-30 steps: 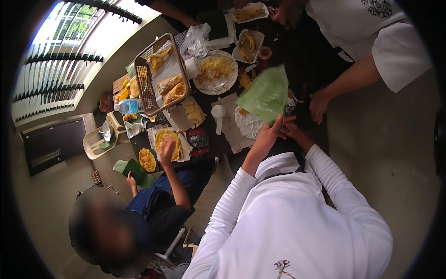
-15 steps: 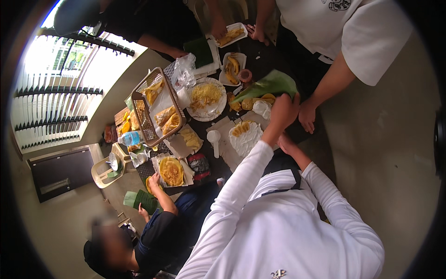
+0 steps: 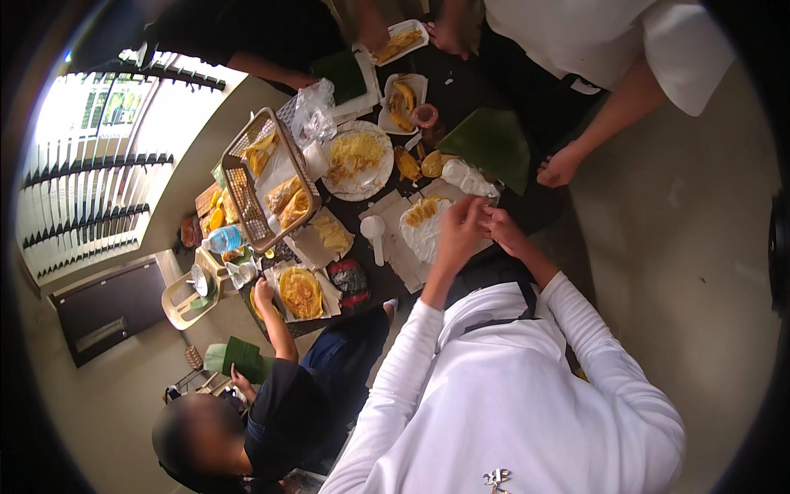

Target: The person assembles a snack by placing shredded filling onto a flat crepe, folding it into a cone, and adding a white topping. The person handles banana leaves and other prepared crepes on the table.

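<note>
Both hands, left hand (image 3: 462, 224) and right hand (image 3: 499, 226), pinch together over the white wrapper (image 3: 428, 230) of yellow food (image 3: 422, 211), at 12 o'clock from the wearer. Careless tugging could spill pieces toward the green leaf (image 3: 492, 142) at 1 o'clock.

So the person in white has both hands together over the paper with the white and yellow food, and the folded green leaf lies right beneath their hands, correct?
Not quite. In the head view the green leaf lies beyond the hands, further up the table. The rest holds.
</note>
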`<state>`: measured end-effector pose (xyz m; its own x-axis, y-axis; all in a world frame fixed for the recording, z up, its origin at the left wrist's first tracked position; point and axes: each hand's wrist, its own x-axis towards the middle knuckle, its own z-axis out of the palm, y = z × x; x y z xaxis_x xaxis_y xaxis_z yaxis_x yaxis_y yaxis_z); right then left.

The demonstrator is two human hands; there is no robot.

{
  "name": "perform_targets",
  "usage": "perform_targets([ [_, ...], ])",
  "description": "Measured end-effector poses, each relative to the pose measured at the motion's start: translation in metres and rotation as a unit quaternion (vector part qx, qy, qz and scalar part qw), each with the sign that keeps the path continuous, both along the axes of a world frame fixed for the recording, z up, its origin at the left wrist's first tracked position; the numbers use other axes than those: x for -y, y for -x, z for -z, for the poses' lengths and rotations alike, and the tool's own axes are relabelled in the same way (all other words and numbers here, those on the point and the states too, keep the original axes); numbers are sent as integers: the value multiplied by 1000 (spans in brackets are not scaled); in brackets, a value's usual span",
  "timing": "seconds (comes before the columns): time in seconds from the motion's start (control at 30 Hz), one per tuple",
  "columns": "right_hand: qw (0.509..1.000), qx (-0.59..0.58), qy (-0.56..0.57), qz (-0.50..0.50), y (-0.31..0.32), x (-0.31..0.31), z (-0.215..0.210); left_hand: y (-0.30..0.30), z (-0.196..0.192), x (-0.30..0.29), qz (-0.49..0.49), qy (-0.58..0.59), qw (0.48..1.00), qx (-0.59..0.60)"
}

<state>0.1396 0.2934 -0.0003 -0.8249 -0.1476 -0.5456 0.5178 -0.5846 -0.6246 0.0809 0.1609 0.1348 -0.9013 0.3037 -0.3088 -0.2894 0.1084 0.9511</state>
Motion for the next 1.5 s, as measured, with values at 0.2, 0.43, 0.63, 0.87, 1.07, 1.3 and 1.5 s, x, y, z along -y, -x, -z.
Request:
perform_targets([
  [0.2,989,-45,-70,-126,34,23,-12,-17,64,99,-77,95,990,74],
  [0.43,961,-89,-142,-219,56,58,-25,-31,81,106,-175,7,981,87],
  [0.63,949,-92,-161,-254,59,70,-26,-37,87,115,-214,-18,973,83],
  [0.87,938,-87,-175,-285,54,67,-18,-45,102,118,-194,-27,975,102],
  [1.07,933,-94,-203,-282,48,62,-8,-47,109,115,-172,-11,980,99],
  [1.3,928,-92,-228,-280,47,57,-12,-47,108,108,-195,-40,966,164],
  [1.5,909,-90,-257,-317,47,56,-12,-48,109,115,-174,-48,966,185],
])
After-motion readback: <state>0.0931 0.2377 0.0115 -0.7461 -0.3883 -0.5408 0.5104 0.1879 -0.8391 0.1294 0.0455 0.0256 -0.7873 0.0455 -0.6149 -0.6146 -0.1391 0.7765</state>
